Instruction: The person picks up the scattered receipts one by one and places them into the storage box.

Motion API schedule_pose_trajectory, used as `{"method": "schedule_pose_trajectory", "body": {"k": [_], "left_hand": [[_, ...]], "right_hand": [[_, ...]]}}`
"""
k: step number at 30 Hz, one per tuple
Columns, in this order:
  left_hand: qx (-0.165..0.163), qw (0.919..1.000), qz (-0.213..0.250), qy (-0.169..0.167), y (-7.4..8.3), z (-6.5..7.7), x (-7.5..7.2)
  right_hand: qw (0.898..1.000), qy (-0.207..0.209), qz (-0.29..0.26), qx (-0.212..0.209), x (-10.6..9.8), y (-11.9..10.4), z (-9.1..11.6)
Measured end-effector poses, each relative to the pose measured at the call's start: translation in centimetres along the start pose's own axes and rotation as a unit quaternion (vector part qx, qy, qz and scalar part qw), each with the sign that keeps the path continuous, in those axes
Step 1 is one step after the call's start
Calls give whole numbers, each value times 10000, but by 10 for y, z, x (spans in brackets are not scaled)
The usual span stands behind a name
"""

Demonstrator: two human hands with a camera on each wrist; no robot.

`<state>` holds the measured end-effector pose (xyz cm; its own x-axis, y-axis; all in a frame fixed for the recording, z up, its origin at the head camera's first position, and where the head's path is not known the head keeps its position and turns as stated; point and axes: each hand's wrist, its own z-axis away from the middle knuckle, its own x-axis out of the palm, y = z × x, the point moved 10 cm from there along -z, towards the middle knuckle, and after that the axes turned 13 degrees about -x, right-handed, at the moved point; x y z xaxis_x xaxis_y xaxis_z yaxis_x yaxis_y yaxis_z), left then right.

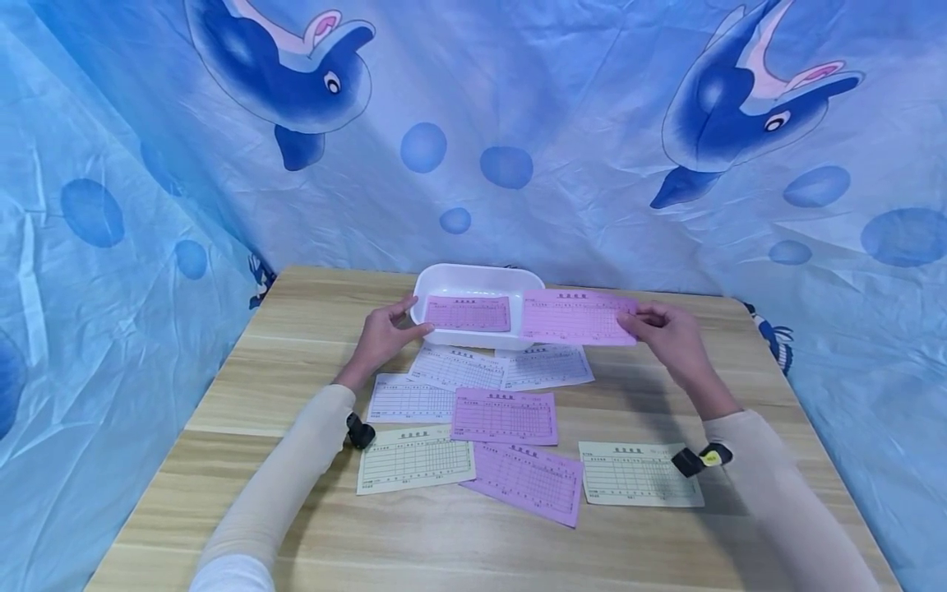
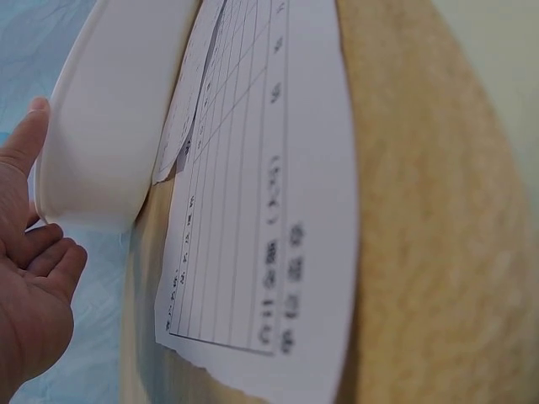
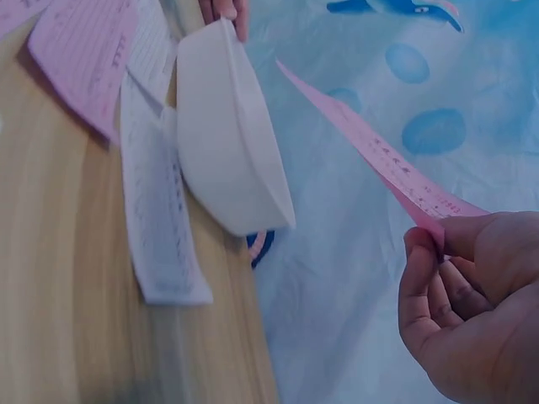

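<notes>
My left hand (image 1: 381, 335) grips the left end of a white plastic tray (image 1: 481, 339) at the back of the table, its thumb over the rim. One pink receipt slip (image 1: 468, 314) lies inside the tray. With thumb and fingers, my right hand (image 1: 669, 335) pinches the right edge of another pink receipt slip (image 1: 577, 317), whose left end overlaps the tray's right side in the head view. The right wrist view shows this held slip (image 3: 379, 160) raised beside the tray (image 3: 223, 126), slightly bent. In the left wrist view, fingers (image 2: 25, 139) curl at the tray's rim.
Several white slips (image 1: 455, 367) lie just in front of the tray. Nearer are two pink-purple slips (image 1: 505, 417) that overlap, a pale green slip (image 1: 416, 460) at left and another green slip (image 1: 640, 475) at right. A blue dolphin-print cloth (image 1: 473, 123) hangs behind the wooden table (image 1: 259, 370).
</notes>
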<state>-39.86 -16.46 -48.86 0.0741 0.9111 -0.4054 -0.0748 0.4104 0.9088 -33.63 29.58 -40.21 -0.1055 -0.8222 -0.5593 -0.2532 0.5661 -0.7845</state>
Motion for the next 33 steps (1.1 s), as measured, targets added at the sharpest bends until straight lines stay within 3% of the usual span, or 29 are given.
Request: {"method": "schedule_pose_trajectory", "body": {"k": [17,22,33], "left_hand": [[0,9999,115,-18,-1,0,0],[-1,9999,103,-14,-1,-2,-1],[17,10000,51,-12,-1,-3,-2]], "right_hand": [[9947,48,-899,-490,62,-35,-52],[9908,93,-1259,-479,78,-44,-67],[9892,179,-1429,-276,114,-50,-96]]}}
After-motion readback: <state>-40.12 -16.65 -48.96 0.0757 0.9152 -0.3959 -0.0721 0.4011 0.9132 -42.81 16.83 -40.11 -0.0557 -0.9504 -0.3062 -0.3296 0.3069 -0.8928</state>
